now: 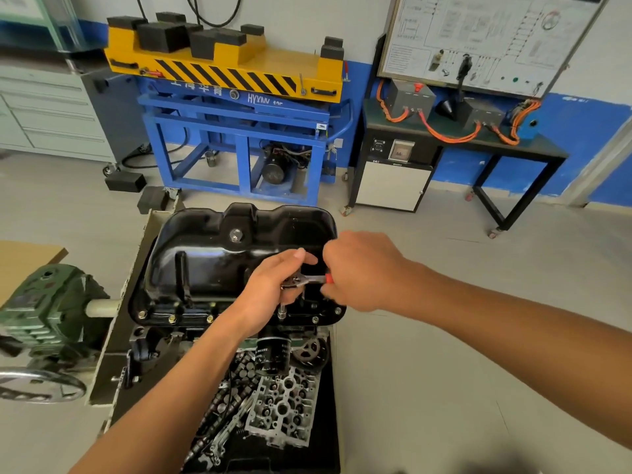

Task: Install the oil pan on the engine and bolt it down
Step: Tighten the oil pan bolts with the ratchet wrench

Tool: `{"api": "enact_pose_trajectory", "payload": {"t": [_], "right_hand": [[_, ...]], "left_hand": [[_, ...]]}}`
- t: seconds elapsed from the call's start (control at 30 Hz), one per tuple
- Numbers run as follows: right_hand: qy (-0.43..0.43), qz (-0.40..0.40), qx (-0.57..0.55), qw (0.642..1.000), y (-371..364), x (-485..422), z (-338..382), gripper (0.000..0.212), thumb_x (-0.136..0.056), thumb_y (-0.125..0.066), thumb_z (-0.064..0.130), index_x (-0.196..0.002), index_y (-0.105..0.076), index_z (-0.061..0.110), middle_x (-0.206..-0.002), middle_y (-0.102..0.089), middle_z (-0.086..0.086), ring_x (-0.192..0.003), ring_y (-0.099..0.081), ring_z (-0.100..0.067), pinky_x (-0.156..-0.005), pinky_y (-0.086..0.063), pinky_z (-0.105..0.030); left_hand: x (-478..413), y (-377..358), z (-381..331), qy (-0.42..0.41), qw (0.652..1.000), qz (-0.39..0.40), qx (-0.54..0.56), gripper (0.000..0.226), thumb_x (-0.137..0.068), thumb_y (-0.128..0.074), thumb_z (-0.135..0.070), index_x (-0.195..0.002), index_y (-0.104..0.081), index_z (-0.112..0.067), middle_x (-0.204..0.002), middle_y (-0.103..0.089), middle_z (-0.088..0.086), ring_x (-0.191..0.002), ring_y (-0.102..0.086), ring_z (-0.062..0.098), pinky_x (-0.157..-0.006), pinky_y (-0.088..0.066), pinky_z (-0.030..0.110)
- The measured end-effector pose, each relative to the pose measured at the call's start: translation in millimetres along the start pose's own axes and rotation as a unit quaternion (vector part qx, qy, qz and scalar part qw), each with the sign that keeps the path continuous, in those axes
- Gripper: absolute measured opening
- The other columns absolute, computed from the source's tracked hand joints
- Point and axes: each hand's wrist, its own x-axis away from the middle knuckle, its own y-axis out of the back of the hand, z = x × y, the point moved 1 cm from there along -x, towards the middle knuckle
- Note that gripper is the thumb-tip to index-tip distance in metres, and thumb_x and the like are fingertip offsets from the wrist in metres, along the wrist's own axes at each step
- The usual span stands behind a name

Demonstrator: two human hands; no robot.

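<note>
A pale grey concrete floor [410, 388] meets a white wall with a blue lower band [588, 142]. Against it stand a blue steel-framed cart with yellow hazard-striped top [239, 128], a black metal bench [533, 145], and, blurred, perhaps grey drawer cabinets [51, 111].

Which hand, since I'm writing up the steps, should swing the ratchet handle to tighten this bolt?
The right hand: it grips the ratchet by its red handle. The left hand steadies the head above the socket on the oil pan flange.
</note>
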Motion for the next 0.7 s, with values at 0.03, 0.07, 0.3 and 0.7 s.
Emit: {"api": "enact_pose_trajectory", "payload": {"t": [0.03,0.07,0.3,0.7], "right_hand": [[0.016,0.02,-0.026,0.999,-5.1,5.6,7.9,0.044,-0.083,-0.067,0.041,-0.054,-0.039,0.022,-0.05,-0.043,0.008,-0.047,-0.042,-0.01,-0.045,-0.025,-0.023],[0.031,0.041,-0.058,0.997,-10.0,11.1,17.8,0.047,-0.081,-0.067,0.048,-0.051,-0.041,0.021,-0.046,-0.043,0.009,-0.046,-0.044,-0.009,-0.045,-0.027,-0.023],[0.046,0.04,-0.111,0.992,-15.3,11.9,45.3,0.051,-0.085,-0.063,0.055,-0.053,-0.041,0.023,-0.051,-0.043,0.008,-0.05,-0.041,-0.007,-0.048,-0.029,-0.025],[0.087,-0.086,0.055,0.991,-19.2,-8.3,-7.8,0.04,-0.099,-0.047,0.05,-0.1,-0.07,0.018,-0.099,-0.056,0.0,-0.096,-0.047,-0.019,-0.071,-0.027,-0.031]], "left_hand": [[-0.2,-1.4,-0.3,-0.005,1.0,-0.006,-0.006,0.039,-0.081,-0.064,-0.054,-0.098,-0.073,-0.02,-0.061,-0.047,-0.001,-0.053,-0.04,0.011,-0.052,-0.032,0.021],[-0.2,-3.0,0.0,-0.012,1.0,-0.007,-0.01,0.037,-0.077,-0.066,-0.052,-0.096,-0.073,-0.021,-0.068,-0.052,0.001,-0.059,-0.046,0.011,-0.054,-0.036,0.021],[2.8,-1.9,3.8,-0.053,0.998,-0.028,0.011,0.018,-0.074,-0.063,-0.024,-0.087,-0.073,-0.016,-0.081,-0.06,0.016,-0.07,-0.054,0.023,-0.06,-0.046,0.024],[-0.1,-4.9,4.1,-0.039,0.998,-0.051,0.018,0.02,-0.089,-0.059,-0.029,-0.094,-0.068,-0.012,-0.053,-0.04,-0.003,-0.044,-0.029,0.009,-0.043,-0.025,0.018]]}}
